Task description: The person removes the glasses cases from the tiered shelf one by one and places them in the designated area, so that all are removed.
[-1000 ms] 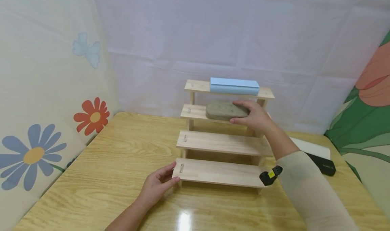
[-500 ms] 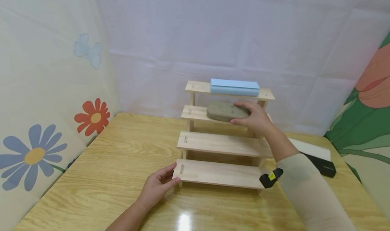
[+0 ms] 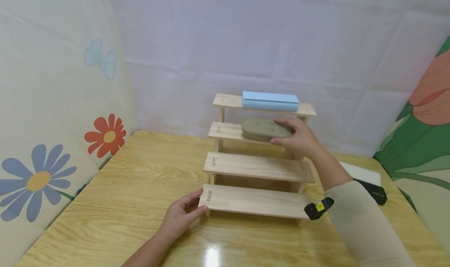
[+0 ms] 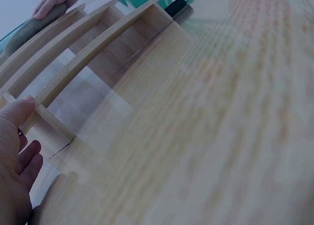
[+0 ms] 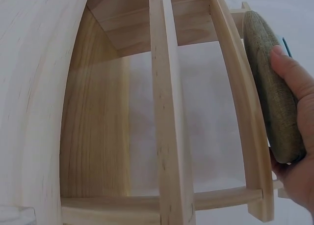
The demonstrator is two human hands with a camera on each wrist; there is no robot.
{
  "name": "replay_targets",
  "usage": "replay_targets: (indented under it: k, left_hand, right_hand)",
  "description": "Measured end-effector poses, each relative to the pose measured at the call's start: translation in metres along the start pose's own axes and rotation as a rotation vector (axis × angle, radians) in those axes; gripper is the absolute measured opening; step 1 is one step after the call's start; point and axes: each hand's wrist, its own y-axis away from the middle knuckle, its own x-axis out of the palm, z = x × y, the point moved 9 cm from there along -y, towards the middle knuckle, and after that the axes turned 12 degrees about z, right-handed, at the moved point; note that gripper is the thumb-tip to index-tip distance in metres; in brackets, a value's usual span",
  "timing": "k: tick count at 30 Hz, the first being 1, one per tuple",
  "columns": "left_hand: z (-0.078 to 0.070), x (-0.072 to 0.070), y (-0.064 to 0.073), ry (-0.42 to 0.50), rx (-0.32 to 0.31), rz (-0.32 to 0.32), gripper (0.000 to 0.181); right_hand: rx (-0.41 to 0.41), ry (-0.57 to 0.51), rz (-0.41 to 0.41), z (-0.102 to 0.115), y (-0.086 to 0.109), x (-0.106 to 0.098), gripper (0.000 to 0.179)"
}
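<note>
Right hand (image 3: pixel 299 138) grips grey-green case (image 3: pixel 260 129) at second-from-top shelf of wooden rack (image 3: pixel 253 166), left hand (image 3: pixel 179 216) pinches rack's bottom corner at case's 7 o'clock, blue case (image 3: pixel 270 101) sits at 12, black box (image 3: pixel 375 192) at 4, lettering too small to read.

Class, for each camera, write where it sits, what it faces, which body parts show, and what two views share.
Head: on the head, facing forward and down at the wooden shelf; left hand, right hand and forearms show.
Left wrist: on that wrist, looking along the wooden shelf's front; left hand near, right hand farther off.
Right wrist: on that wrist, looking across the wooden shelf; right hand holding the grey case.
Wrist views share: wooden shelf, grey case, right hand.
</note>
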Motion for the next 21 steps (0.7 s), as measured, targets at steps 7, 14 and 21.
replay_targets:
  k: [7,14,21]
  left_hand:
    - [0.0,0.0,0.0,0.004,0.005,0.006,0.055]
    - [0.002,0.0,0.0,0.022,0.001,0.01,0.055]
    - [0.001,0.001,0.0,0.012,0.006,0.011,0.055]
  right_hand:
    - [-0.013,0.005,-0.014,-0.005,0.009,-0.008,0.07]
    - [0.023,0.003,-0.013,-0.015,0.02,-0.012,0.073]
    - [0.05,-0.001,-0.011,-0.022,0.033,-0.02,0.076]
